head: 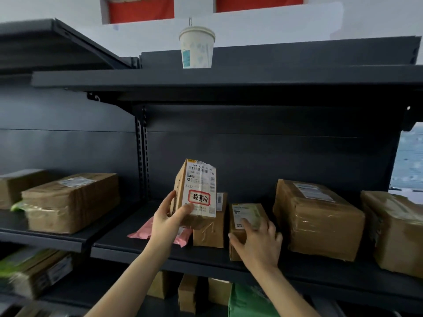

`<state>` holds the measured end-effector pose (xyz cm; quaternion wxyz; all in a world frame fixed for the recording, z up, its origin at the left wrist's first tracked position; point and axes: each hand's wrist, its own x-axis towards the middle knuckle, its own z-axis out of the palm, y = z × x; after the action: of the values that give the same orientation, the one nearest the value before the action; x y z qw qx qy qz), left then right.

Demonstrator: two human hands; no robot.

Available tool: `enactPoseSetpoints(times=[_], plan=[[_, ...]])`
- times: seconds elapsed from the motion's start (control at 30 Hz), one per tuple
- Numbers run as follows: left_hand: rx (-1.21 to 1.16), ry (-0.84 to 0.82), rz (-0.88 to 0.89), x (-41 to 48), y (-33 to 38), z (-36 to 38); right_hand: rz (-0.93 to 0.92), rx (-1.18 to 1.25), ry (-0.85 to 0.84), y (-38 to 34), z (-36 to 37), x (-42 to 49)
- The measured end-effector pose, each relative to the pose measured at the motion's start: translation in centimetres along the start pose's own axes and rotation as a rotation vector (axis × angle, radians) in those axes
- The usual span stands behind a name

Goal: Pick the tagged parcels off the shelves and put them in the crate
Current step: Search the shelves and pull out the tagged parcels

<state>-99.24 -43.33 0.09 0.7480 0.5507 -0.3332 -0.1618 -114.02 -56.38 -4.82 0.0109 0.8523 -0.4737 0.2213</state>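
Observation:
My left hand point(168, 221) grips a small brown parcel point(195, 191) by its lower end and holds it upright above the middle shelf point(206, 256). A white label with a red-bordered handwritten tag point(199, 197) faces me. My right hand point(257, 241) holds another small brown box point(246, 217) that stands on the shelf, thumb on its front left side and fingers over its top. No crate is in view.
A brown box point(209, 232) and a pink mailer point(142, 229) lie behind my left hand. Larger taped boxes point(318, 220) point(393, 232) stand to the right and another large box point(71, 202) to the left. A paper cup point(197, 48) stands on the top shelf. More parcels fill the shelf below.

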Motion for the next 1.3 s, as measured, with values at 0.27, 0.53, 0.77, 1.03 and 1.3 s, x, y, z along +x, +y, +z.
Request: enactPoseSetpoints(times=[0.27, 0.53, 0.77, 1.03, 1.3], plan=[[-0.023, -0.051, -0.023, -0.5, 0.2, 1.0, -0.035, 0.063, -0.025, 1.0, -0.8, -0.5], [-0.034, -0.142, -0.029, -0.3, 0.1, 4.1, -0.020, 0.186, 0.151, 5.4, -3.3, -1.1], [-0.049, -0.212, -0.093, -0.3, -0.6, 9.8, 0.100, 0.179, 0.317, 12.0, -5.5, -1.9], [0.043, -0.252, -0.174, 2.0, -0.7, 14.8, 0.215, 0.252, 0.207, 18.2, -8.1, -0.2], [0.160, -0.267, -0.182, 2.8, -0.9, 15.6, 0.126, 0.102, -0.047, 20.1, -7.6, 3.4]])
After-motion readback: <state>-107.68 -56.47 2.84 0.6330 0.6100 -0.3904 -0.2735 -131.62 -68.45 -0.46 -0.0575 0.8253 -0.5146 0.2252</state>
